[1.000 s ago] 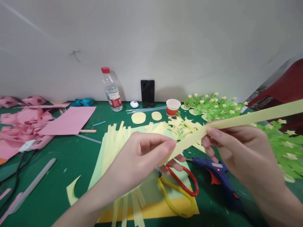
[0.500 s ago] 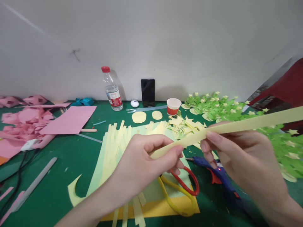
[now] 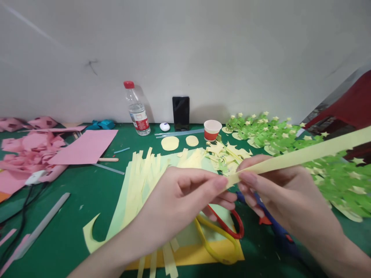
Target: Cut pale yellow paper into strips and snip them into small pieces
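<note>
A long pale yellow paper strip runs between my two hands and out past the right edge. My left hand pinches its near end between thumb and finger. Close beside it, my right hand grips the strip with the thumb on top. Below my hands lie scissors with red and yellow handles, their blades hidden. A blue glue gun is partly covered by my right hand. More cut yellow strips rest on pale green paper sheets.
Pink paper pieces and a white plug lie left. At the back stand a water bottle, a phone and a paper cup. Green paper plants with stars fill the right. Yellow discs lie mid-table.
My right hand has shifted left along the strip, closer to my left hand. My left fingertips have moved slightly right and now cover the strip's near end.
</note>
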`<action>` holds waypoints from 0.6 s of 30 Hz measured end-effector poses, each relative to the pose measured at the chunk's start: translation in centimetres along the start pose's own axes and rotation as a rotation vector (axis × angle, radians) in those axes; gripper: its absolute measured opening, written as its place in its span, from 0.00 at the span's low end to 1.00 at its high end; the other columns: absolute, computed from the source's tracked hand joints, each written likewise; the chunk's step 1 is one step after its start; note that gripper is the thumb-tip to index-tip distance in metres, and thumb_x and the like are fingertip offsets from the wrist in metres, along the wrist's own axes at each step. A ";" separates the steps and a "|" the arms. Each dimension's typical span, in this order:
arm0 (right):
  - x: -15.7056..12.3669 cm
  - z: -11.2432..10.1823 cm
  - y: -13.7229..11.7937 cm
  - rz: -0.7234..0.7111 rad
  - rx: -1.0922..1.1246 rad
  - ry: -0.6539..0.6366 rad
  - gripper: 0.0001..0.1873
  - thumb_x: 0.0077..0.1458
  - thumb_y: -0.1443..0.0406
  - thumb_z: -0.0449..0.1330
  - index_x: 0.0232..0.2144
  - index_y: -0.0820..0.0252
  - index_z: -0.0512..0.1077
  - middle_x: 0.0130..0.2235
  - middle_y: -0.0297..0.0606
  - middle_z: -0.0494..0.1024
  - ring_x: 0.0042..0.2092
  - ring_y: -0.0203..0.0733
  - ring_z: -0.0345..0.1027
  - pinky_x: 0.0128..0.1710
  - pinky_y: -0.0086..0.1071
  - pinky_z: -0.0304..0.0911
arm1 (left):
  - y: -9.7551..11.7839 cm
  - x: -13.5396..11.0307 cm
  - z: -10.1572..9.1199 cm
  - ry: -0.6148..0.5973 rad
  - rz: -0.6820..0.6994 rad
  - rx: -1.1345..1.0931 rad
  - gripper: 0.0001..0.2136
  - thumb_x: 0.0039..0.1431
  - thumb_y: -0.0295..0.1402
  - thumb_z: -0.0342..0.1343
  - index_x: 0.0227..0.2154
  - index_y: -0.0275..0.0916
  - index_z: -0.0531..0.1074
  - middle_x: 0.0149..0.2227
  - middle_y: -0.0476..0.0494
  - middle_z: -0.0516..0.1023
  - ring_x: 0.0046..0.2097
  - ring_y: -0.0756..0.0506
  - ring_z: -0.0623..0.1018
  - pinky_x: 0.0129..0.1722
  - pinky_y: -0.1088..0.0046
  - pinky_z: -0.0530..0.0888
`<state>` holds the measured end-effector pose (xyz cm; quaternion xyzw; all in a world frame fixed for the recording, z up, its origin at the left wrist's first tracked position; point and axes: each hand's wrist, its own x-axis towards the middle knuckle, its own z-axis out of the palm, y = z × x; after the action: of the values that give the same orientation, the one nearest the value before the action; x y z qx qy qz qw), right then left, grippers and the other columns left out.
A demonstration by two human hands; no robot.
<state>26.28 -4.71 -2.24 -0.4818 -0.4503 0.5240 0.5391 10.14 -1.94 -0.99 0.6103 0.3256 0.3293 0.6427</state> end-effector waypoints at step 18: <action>0.4 -0.5 -0.4 0.078 0.028 -0.075 0.08 0.41 0.65 0.67 0.18 0.60 0.71 0.16 0.28 0.70 0.13 0.27 0.62 0.11 0.17 0.57 | 0.1 0.2 -0.7 0.011 -0.128 0.010 0.07 0.55 0.30 0.56 0.24 0.38 0.77 0.25 0.51 0.82 0.29 0.51 0.81 0.25 0.87 0.75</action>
<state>26.79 -4.35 -1.94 -0.4714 -0.4436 0.5687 0.5075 9.65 -1.41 -0.90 0.5896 0.3691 0.2892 0.6576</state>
